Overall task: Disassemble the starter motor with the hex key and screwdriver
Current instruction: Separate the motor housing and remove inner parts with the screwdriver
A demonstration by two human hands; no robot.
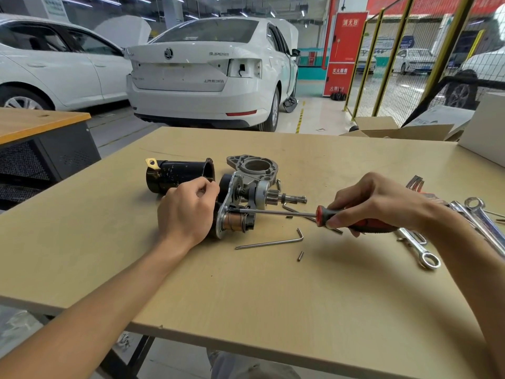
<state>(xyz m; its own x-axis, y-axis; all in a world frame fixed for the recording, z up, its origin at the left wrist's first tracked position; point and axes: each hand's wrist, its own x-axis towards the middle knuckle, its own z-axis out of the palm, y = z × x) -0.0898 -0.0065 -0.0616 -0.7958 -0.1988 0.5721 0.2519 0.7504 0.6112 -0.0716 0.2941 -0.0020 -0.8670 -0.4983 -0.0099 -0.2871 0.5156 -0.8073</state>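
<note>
The partly stripped starter motor [240, 203] lies on its side mid-table, its pinion shaft pointing right. My left hand [188, 212] grips its left end, fingers curled over the body. My right hand [377, 203] holds the red-and-black handle of a screwdriver [322, 214], whose shaft runs left with its tip at the motor's silver plate. A black cylindrical housing [177, 173] lies behind the left hand. A grey aluminium nose bracket [254, 165] sits behind the motor. A hex key [270, 242] lies on the table in front of it, a small pin [300, 255] beside it.
Several chrome wrenches [420, 244] lie at the right side of the wooden table [246, 296]. A second hex key [289, 209] lies under the screwdriver shaft. Cardboard boxes [396, 129] stand at the far right edge. White cars are parked beyond the table.
</note>
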